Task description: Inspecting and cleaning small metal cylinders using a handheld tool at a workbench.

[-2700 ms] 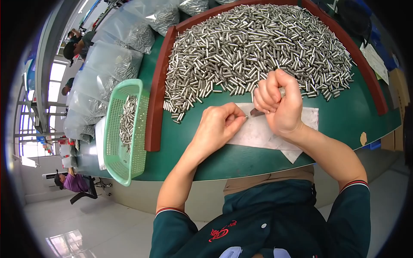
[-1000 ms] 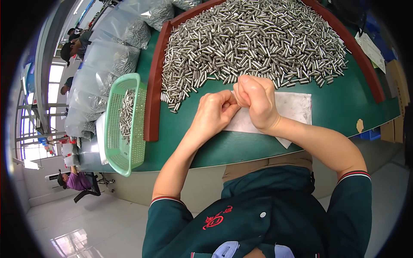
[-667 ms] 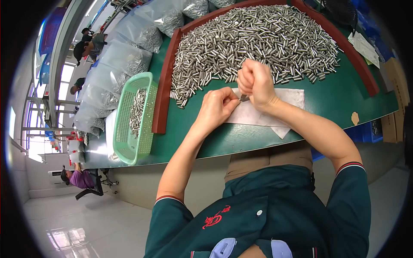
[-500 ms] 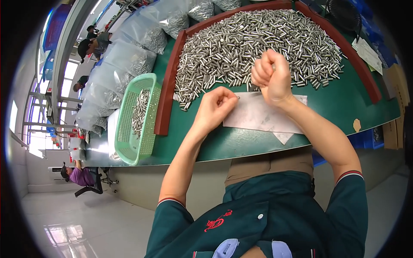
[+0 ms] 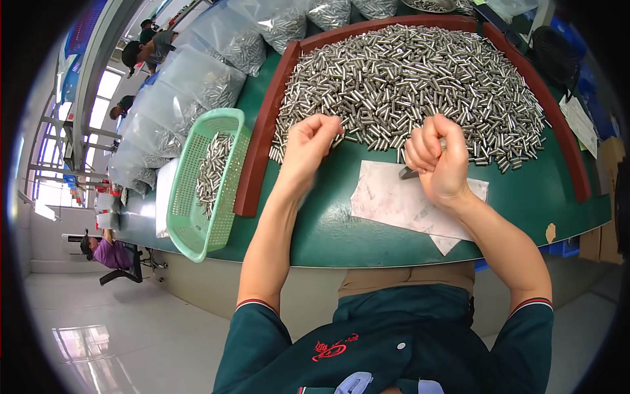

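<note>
A broad heap of short silver metal pins (image 5: 400, 85) covers the green table in front of me. My left hand (image 5: 307, 151) is pinched shut at the heap's near edge; whatever its fingertips hold is too small to tell from the pins behind. Over a stained white cloth (image 5: 387, 197), my right hand (image 5: 438, 163) is closed in a fist. A dark grey flat-ended piece (image 5: 407, 173) sticks out from under that fist, its kind mostly hidden by the fingers.
Dark red wooden bars (image 5: 262, 141) frame the heap. To the left, a light green perforated basket (image 5: 180, 217) holds some pins, with clear bags of pins (image 5: 197, 85) beyond it. A black fan (image 5: 554, 56) stands far right, near papers (image 5: 579, 125). Other people sit at left.
My left hand has moved forward from the cloth's left edge to the heap. My right fist has come down slightly nearer me, and the dark piece under it shows more. The view has shifted a little.
</note>
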`<state>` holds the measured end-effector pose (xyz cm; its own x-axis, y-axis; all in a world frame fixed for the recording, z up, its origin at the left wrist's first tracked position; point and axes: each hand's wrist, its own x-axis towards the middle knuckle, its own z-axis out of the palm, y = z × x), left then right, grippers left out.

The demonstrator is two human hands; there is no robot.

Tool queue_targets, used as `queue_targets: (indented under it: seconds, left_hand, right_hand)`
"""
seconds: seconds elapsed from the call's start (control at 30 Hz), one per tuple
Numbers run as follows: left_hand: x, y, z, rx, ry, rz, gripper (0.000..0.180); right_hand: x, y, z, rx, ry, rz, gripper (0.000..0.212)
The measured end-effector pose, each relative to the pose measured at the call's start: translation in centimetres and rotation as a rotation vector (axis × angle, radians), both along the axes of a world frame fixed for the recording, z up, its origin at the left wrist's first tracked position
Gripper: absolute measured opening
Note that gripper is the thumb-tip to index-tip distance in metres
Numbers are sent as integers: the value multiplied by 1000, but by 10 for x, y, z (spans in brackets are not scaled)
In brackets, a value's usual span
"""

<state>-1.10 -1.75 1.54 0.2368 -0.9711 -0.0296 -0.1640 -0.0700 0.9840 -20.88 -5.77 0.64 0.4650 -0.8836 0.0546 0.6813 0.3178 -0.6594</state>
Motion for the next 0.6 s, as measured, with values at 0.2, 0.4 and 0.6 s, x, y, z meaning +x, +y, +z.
queue_targets:
  seconds: [0.2,0.4,0.6]
  left_hand:
    - [-6,3,-17,-326,-950,-62,11]
    - [-14,9,-12,-211,-854,-104,6]
    - [-50,30,-2,-26,-653,-350,9]
  right_hand:
    - [5,6,-2,-34,14,63,39]
    - [3,5,-1,-67,-11,20,40]
    - [3,9,-3,-97,-12,-21,40]
